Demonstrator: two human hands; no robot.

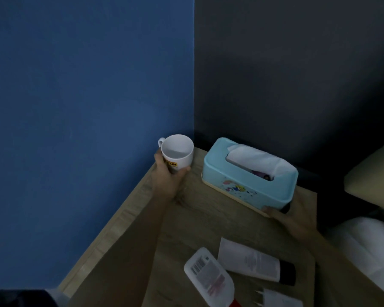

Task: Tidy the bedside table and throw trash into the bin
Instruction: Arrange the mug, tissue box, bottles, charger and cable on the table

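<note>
**Both hands on the bedside table, one on the mug, one at the tissue box**

The left hand [167,176] grasps the white mug [177,152] at the far left corner of the wooden bedside table [197,220], handle turned to the blue wall; the right hand [286,218] touches the near end of the light-blue tissue box [248,176], though its grip cannot be told; two white tubes [210,276] [249,262] lie flat at the near edge, just beside each other; a torn wrapper [277,299] lies next to them.
</note>
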